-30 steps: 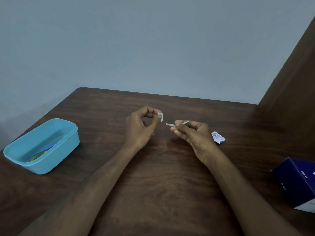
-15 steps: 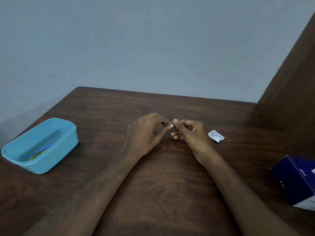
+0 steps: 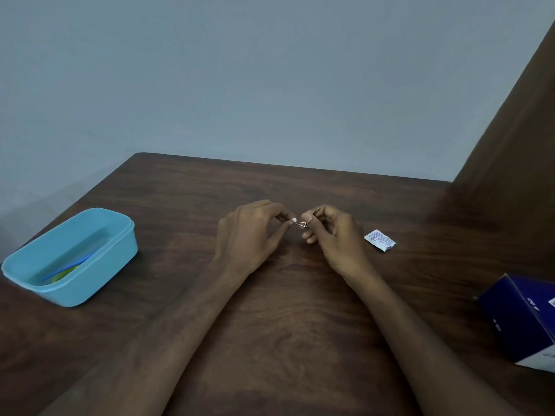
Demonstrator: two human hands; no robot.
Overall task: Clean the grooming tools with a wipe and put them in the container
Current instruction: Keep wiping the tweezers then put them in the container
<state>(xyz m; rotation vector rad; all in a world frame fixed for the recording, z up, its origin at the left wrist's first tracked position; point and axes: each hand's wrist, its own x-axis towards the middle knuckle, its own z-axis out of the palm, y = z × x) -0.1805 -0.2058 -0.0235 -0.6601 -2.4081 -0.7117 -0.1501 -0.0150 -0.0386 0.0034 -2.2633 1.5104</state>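
One thin metal tool (image 3: 301, 224) is up over the middle of the desk (image 3: 285, 325), pinched in the right hand (image 3: 333, 235). The left hand (image 3: 249, 232) pinches a small white wipe (image 3: 294, 220) on its tip. Some tools (image 3: 64, 270) lie in the blue container (image 3: 70, 256) already. I think this one goes in next, once it is clean.

Blue print on the sachet (image 3: 380, 240) and white marks on the blue box (image 3: 522, 321) are illegible.

light blue container (image 3: 90, 283), dark wood-grain table (image 3: 285, 325)
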